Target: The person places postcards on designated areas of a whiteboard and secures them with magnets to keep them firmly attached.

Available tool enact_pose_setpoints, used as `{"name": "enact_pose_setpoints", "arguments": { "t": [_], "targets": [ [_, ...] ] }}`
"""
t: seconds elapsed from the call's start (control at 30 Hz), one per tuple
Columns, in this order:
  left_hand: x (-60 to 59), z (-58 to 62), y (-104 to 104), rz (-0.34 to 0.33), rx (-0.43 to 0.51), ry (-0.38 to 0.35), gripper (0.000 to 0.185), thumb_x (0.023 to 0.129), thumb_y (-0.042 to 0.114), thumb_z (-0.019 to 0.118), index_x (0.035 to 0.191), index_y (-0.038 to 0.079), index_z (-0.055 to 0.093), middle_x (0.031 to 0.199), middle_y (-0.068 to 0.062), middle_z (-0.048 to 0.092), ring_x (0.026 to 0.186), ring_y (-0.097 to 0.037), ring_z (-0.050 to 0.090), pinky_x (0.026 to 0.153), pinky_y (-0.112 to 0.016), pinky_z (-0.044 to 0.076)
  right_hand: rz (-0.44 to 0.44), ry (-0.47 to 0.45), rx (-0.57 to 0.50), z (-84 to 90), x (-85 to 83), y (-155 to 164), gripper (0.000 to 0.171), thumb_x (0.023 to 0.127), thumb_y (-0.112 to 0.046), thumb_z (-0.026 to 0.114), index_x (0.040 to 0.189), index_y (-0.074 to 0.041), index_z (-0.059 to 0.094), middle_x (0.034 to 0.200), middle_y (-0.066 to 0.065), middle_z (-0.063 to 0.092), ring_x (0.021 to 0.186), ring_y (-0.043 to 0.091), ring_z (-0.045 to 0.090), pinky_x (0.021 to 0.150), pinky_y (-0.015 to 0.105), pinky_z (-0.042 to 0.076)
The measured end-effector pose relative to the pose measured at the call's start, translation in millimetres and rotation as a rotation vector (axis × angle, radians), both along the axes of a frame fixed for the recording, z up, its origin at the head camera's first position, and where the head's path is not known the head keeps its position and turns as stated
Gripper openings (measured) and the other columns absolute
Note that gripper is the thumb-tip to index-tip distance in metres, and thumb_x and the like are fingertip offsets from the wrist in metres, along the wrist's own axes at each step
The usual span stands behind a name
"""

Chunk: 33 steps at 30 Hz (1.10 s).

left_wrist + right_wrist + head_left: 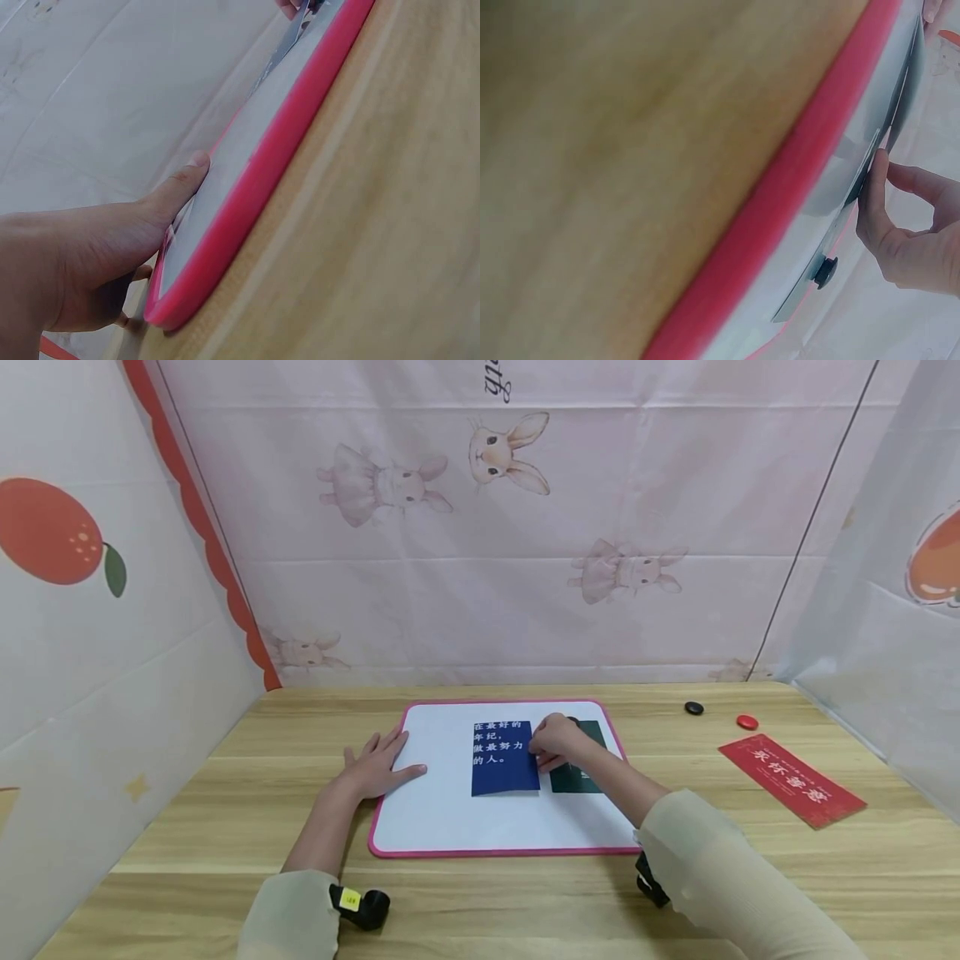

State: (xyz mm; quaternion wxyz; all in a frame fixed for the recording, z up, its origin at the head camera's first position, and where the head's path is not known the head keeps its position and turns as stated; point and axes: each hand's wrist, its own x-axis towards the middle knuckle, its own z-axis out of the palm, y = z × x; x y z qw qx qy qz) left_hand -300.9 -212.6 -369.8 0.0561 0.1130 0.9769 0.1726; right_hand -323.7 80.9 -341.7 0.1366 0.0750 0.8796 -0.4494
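A white board with a pink rim lies on the table. My left hand rests at its left edge with fingers spread and the thumb over the white surface. On the board's middle is a dark blue card with white lettering. My right hand pinches its right edge between thumb and finger. In the right wrist view the card bows up from the board. A dark green card lies to its right, partly hidden by my right hand and forearm. A black round magnet sits on the green card.
Right of the board, a black round magnet and a red one lie on the wooden table. A red card with white lettering lies in front of them. A rabbit-print sheet hangs behind the table.
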Motion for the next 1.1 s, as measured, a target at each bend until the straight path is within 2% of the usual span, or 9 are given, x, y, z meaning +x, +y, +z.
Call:
{"name": "enact_pose_setpoints", "arguments": {
  "t": [0.63, 0.83, 1.1],
  "targets": [
    [-1.1, -2.9, -1, 0.005, 0.007, -0.005, 0.086, 0.084, 0.06, 0.049, 0.146, 0.007, 0.021, 0.15, -0.015, 0.014, 0.135, -0.041, 0.003, 0.098, -0.065, -0.007, 0.006, 0.0, -0.013, 3.3, 3.9, 1, 0.023, 0.088, -0.005, 0.06, 0.107, 0.005, 0.054, 0.079, 0.016, 0.061, 0.063, 0.023, 0.062, 0.056, 0.029, 0.054],
    [-1.9, -3.0, -1, 0.006, 0.007, -0.006, 0.086, 0.084, 0.06, 0.049, 0.146, 0.007, 0.021, 0.15, -0.015, 0.014, 0.135, -0.041, 0.003, 0.097, -0.065, -0.007, 0.023, 0.024, -0.02, 9.7, 3.5, 8, 0.022, 0.089, -0.007, 0.059, 0.107, 0.005, 0.057, 0.087, 0.016, 0.061, 0.067, 0.024, 0.06, 0.058, 0.029, 0.054],
    [-2.5, -2.3, 0, 0.007, 0.005, -0.002, 0.086, 0.084, 0.06, 0.05, 0.146, 0.007, 0.021, 0.15, -0.016, 0.014, 0.134, -0.041, 0.003, 0.097, -0.065, -0.007, 0.06, 0.101, 0.008, 19.5, 2.8, 22, 0.025, 0.088, -0.007, 0.059, 0.109, 0.005, 0.057, 0.097, 0.019, 0.062, 0.069, 0.024, 0.06, 0.061, 0.031, 0.054]
  ]
}}
